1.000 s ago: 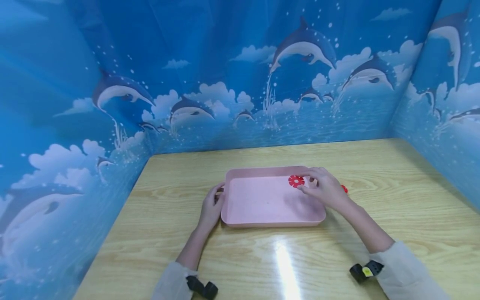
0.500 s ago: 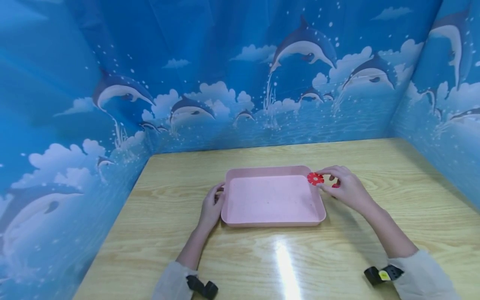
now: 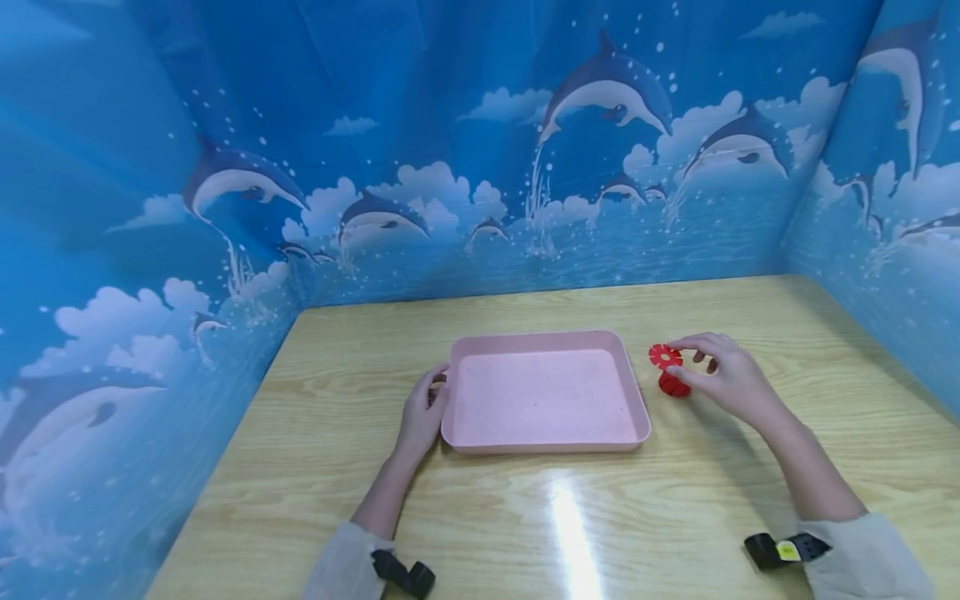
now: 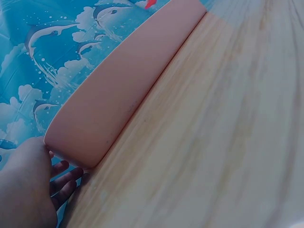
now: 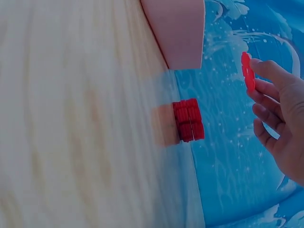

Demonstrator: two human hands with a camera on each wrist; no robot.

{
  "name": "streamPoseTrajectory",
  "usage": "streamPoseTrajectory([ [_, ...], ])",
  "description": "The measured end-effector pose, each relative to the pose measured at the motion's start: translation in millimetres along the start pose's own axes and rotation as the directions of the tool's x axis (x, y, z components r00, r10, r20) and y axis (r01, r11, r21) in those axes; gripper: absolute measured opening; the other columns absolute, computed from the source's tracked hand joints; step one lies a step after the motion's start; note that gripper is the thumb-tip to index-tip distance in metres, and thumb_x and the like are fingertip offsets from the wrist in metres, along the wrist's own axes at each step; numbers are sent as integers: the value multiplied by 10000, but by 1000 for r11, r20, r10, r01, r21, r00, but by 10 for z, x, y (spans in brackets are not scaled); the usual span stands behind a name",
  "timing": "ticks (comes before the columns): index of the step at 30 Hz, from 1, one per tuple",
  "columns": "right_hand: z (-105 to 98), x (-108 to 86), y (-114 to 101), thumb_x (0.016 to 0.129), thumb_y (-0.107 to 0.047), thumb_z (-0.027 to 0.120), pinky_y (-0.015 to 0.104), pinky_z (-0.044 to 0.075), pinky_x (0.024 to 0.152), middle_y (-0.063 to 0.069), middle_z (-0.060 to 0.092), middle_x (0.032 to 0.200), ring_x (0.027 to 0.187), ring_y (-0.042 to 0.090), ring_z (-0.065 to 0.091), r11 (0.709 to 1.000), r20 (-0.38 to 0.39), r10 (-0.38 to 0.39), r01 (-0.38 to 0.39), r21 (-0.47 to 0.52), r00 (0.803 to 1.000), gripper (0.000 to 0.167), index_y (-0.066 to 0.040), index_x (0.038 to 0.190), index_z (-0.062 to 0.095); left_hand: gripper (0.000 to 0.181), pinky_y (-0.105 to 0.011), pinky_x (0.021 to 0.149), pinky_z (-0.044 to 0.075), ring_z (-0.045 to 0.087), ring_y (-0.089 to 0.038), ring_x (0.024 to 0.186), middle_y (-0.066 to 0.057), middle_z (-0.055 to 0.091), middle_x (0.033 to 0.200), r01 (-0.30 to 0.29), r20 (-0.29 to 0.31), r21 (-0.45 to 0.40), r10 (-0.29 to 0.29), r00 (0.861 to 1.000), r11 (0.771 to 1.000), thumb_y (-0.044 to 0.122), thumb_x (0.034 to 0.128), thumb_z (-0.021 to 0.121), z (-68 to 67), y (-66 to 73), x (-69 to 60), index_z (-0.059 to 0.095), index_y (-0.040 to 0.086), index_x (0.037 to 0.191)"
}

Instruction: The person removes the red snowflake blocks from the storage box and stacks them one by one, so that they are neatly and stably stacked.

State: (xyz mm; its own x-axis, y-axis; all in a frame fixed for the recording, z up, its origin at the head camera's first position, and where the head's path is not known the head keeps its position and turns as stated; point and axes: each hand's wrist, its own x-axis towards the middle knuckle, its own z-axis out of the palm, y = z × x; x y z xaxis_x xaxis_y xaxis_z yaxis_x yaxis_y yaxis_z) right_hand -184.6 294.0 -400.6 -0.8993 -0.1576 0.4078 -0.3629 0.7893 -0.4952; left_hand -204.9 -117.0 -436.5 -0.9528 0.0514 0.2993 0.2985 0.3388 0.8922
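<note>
A shallow pink tray [image 3: 543, 392] lies on the table. My left hand [image 3: 422, 417] rests against its left end, fingers loosely bent; in the left wrist view, the hand [image 4: 33, 185] touches the outside of the end wall [image 4: 109, 99]. To the right of the tray, my right hand [image 3: 723, 375] pinches a red notched snowflake disc [image 3: 664, 356] between thumb and forefinger. Just below that disc stands a stack of red discs [image 3: 675, 385] on the table. In the right wrist view, the pinched disc [image 5: 247, 71] is raised clear of the stack [image 5: 188, 120].
The wood-grain table [image 3: 480, 517] carries the tray and the stack. A blue dolphin-printed cloth [image 3: 450, 150] walls off the back and both sides. A black wrist camera [image 3: 783, 550] sits on the right sleeve.
My right hand has moved right with the red disc, from over the tray to above the stack, which now shows more fully. The left hand and the tray have stayed put.
</note>
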Motion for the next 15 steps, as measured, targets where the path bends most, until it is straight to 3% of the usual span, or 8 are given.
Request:
streamPoseTrajectory([
  [4,-22,-31,85,787,-158,731,250,437,569,134,579,1057,788,222,474,1000,0,-1,1,9,1000,352,-26,1098,634,327,-356,774,468,564,-329,881,-260,546,1089,9,7,1,-9,1000,1000,-31,906,496,-8,67,-12,496,-93,1227],
  [15,2,-105,320,772,-59,725,223,437,562,124,602,996,749,166,474,999,2,-45,45,23,999,307,-15,1067,649,329,-418,793,458,549,-354,885,-273,538,1094,21,14,-4,-21,1000,1000,-31,906,493,-12,62,-6,496,-85,1231],
])
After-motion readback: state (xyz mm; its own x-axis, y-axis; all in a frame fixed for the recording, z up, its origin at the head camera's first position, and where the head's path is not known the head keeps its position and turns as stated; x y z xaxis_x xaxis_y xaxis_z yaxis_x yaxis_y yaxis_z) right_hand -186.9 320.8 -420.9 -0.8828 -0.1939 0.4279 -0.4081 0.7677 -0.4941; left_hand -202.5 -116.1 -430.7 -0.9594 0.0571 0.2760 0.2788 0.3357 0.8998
